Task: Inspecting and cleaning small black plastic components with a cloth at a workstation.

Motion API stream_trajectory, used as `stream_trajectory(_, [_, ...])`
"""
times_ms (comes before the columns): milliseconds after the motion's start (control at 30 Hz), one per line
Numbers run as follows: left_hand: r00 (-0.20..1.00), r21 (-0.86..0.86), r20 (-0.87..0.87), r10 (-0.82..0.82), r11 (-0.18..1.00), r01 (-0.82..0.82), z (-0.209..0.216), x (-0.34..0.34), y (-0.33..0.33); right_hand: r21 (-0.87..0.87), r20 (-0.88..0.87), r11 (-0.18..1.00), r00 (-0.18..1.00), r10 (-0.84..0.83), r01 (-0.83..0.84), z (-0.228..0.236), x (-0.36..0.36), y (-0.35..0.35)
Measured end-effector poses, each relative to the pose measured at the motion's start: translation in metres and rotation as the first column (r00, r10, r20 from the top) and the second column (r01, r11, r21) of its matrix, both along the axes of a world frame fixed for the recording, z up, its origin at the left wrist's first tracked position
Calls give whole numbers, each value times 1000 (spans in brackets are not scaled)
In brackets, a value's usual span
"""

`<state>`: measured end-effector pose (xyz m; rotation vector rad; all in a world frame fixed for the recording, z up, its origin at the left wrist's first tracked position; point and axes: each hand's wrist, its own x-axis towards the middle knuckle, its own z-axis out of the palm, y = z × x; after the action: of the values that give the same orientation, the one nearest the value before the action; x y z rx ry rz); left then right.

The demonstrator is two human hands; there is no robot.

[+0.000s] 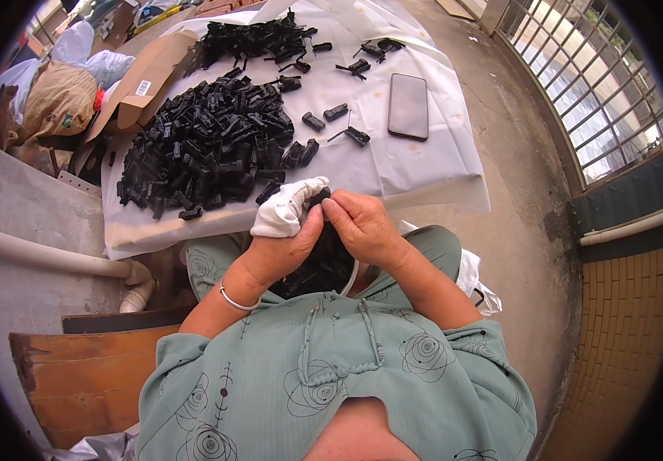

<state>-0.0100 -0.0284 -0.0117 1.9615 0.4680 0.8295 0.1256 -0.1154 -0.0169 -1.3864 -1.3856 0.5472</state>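
Observation:
My left hand (pixel 287 229), its fingers covered by a white cloth glove (pixel 281 211), grips a small black plastic part (pixel 318 197) in front of my chest. Thumb and fingers of my right hand (pixel 363 227) pinch the same part from the other side; its details are mostly hidden by the fingers. Just beyond the glove, a big heap of similar black plastic parts (pixel 212 142) covers the left of the table. Below my hands, between my knees, a container with a pale rim (pixel 353 278) holds more black pieces (pixel 320 269).
White sheeting (pixel 423 173) covers the table. A second heap of black parts (pixel 251 38) lies at its far side, with several loose ones nearby. A dark phone (pixel 408 106) rests at the right. An open cardboard box (pixel 135 81) and bags (pixel 62 96) stand left.

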Motion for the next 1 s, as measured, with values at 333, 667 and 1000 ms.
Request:
stream_trajectory(333, [996, 430, -59, 67, 902, -35, 2, 4, -4, -77, -339, 997, 941, -14, -13, -27, -11, 7])
stream_trajectory(667, [964, 439, -225, 143, 898, -31, -27, 1, -1, -310, -581, 947, 806, -116, -87, -37, -19, 14])
stream_trajectory(1000, [964, 393, -236, 120, 919, -18, -16, 2, -2, -134, -491, 988, 871, -2, -73, -47, -13, 15])
